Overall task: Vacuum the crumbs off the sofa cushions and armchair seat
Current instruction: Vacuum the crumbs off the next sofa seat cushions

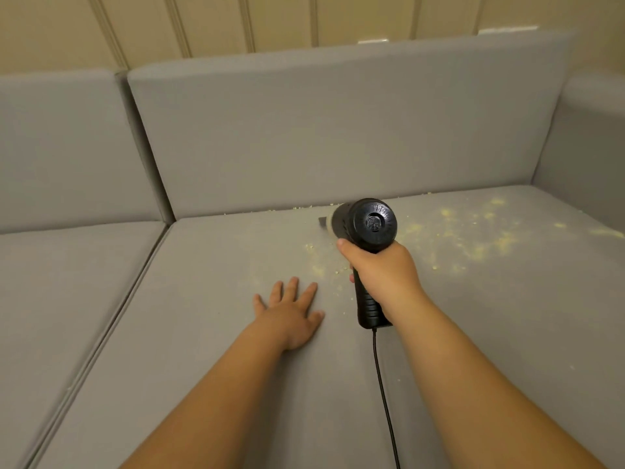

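Observation:
A black handheld vacuum points away from me, its nozzle near the seam at the back of the grey sofa seat cushion. My right hand grips its handle, and a black cord trails down toward me. My left hand rests flat on the cushion, fingers spread, just left of the vacuum. Yellow crumbs lie scattered over the cushion to the right of the vacuum. A smaller patch of crumbs sits between my two hands, and a few crumbs line the back seam.
A grey back cushion stands upright behind the seat. A second seat cushion lies to the left across a gap. The sofa arm rises at the right. A beige panelled wall is behind.

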